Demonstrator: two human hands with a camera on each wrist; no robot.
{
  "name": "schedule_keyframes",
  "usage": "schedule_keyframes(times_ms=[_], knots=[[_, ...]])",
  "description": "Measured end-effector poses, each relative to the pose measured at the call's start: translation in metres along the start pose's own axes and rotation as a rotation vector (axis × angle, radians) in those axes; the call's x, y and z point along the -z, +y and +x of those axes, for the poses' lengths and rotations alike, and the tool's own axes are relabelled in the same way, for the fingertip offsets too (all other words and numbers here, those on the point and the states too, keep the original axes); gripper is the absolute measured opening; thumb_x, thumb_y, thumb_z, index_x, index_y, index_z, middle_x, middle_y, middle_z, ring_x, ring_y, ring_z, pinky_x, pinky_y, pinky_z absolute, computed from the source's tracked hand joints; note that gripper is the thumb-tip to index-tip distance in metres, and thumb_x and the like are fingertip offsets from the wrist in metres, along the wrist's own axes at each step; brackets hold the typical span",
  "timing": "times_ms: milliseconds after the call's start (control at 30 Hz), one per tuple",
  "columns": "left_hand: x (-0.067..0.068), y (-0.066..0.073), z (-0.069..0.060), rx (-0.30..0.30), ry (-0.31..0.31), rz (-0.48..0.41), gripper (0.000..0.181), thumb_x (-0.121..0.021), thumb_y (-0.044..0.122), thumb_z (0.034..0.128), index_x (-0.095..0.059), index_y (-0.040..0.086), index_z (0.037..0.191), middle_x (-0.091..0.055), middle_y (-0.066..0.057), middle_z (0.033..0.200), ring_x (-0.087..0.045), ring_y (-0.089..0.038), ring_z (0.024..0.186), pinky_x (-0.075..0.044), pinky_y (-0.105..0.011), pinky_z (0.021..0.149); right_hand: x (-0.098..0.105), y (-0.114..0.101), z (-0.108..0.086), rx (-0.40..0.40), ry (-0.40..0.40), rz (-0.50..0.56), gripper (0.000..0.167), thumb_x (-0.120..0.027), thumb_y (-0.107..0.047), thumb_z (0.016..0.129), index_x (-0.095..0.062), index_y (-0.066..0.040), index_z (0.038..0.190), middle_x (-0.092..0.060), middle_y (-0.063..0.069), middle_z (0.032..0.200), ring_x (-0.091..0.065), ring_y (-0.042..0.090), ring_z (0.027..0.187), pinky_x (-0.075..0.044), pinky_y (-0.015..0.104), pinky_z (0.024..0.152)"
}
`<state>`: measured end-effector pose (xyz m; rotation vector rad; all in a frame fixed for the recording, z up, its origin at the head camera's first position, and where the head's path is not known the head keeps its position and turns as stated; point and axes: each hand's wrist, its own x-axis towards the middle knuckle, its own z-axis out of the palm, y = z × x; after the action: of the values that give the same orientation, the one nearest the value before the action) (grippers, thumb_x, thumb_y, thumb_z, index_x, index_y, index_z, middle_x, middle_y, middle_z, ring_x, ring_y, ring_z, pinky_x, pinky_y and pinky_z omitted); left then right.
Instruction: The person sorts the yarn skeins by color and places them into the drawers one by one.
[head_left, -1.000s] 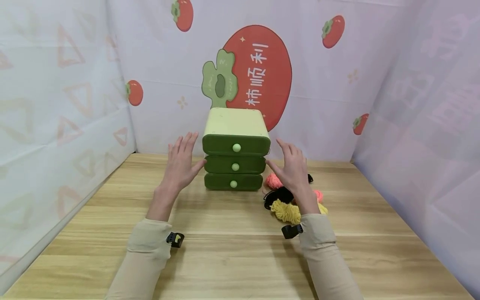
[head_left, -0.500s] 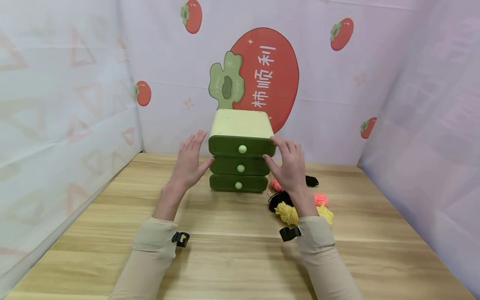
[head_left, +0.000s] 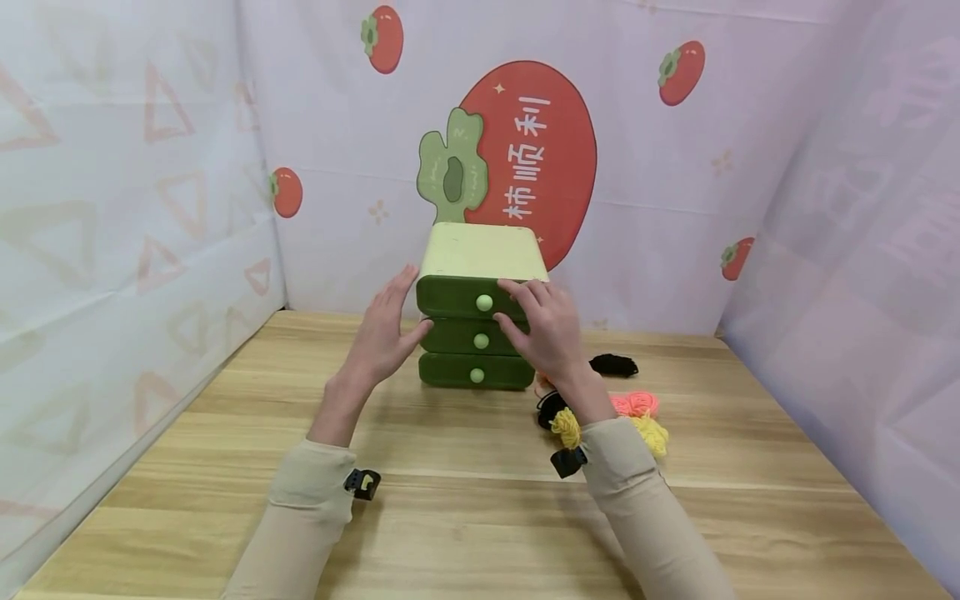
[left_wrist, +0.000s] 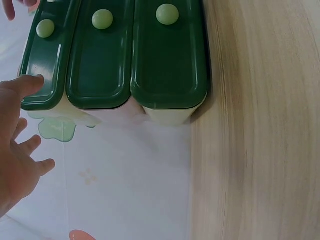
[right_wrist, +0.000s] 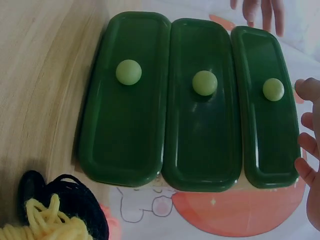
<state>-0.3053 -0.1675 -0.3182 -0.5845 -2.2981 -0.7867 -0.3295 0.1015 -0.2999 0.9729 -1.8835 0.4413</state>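
The drawer box (head_left: 465,329) is standing upright on the wooden table (head_left: 465,517), near the back and in front of the printed cloth (head_left: 637,275). Its pale top is lying level above three stacked drawers with dark green fronts: a top drawer (head_left: 448,296), a middle drawer (head_left: 450,337) and a bottom drawer (head_left: 450,369). Each front is carrying one round, light green knob. The left hand (head_left: 381,335) is hovering at the left side of the box, its fingers straight and its thumb standing wide apart, close to the left edge of the fronts; it is holding nothing, and contact with the box cannot be told. The right hand (head_left: 549,333) is hovering before the right part of the top and middle drawers, fingers slightly bent and thumb well apart from them, just beside the top knob (head_left: 483,302); it is gripping nothing, and whether a fingertip is touching the top drawer cannot be told. Yarn is lying to the right of the box, partly hidden by the right forearm: black yarn (head_left: 551,408), yellow yarn (head_left: 649,434), pink yarn (head_left: 639,404) and, farther back, another black bundle (head_left: 613,366). Both forearms are wearing beige sleeves (head_left: 306,492), and a black device (head_left: 363,483) is sitting at each cuff.
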Motion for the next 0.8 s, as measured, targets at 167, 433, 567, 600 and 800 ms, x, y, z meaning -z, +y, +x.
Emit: schedule_keyframes(times_ms=[167,433,567,600,800], knots=[[-0.001,-0.001,0.002,-0.006,-0.008,-0.010,0.078,-0.070,0.017,0.0932,-0.026,0.005,0.157,-0.028,-0.015,0.162,-0.026,-0.031,0.150,-0.022,-0.048,0.124,-0.007,-0.001,0.001,0.011,-0.020,0.005,0.044,-0.076,-0.019,0.089,-0.062,-0.008,0.129,-0.059,0.008,0.079,-0.053,0.020,0.067,-0.042,0.032,0.054],[0.000,-0.001,0.003,0.033,-0.039,-0.035,0.078,-0.068,0.020,0.0946,-0.024,0.010,0.158,-0.024,-0.011,0.164,-0.025,-0.030,0.151,-0.023,-0.049,0.124,-0.008,-0.005,0.006,-0.008,-0.093,0.006,0.044,-0.074,-0.023,0.091,-0.060,-0.011,0.131,-0.058,0.002,0.068,-0.047,0.010,0.052,-0.030,0.024,0.041],[0.000,0.000,0.003,0.068,-0.059,-0.060,0.078,-0.068,0.020,0.0954,-0.023,0.011,0.159,-0.024,-0.010,0.165,-0.025,-0.029,0.151,-0.023,-0.049,0.124,-0.010,-0.005,0.007,-0.011,-0.136,-0.013,0.042,-0.074,-0.024,0.091,-0.061,-0.012,0.129,-0.055,0.000,0.060,-0.046,0.009,0.047,-0.029,0.022,0.039],[0.000,0.000,0.003,0.076,-0.068,-0.069,0.077,-0.067,0.020,0.0957,-0.023,0.011,0.159,-0.024,-0.010,0.165,-0.024,-0.029,0.152,-0.023,-0.049,0.124,-0.011,-0.005,0.007,-0.012,-0.146,-0.018,0.041,-0.074,-0.024,0.091,-0.062,-0.012,0.129,-0.055,-0.001,0.059,-0.046,0.009,0.047,-0.028,0.022,0.039],[0.000,0.002,0.004,0.110,-0.114,-0.126,0.078,-0.066,0.022,0.0971,-0.020,0.014,0.160,-0.025,-0.009,0.164,-0.023,-0.028,0.152,-0.024,-0.048,0.124,-0.013,-0.004,0.008,-0.020,-0.189,-0.020,0.041,-0.075,-0.020,0.090,-0.062,-0.014,0.128,-0.053,-0.002,0.057,-0.042,0.009,0.044,-0.027,0.023,0.039]])
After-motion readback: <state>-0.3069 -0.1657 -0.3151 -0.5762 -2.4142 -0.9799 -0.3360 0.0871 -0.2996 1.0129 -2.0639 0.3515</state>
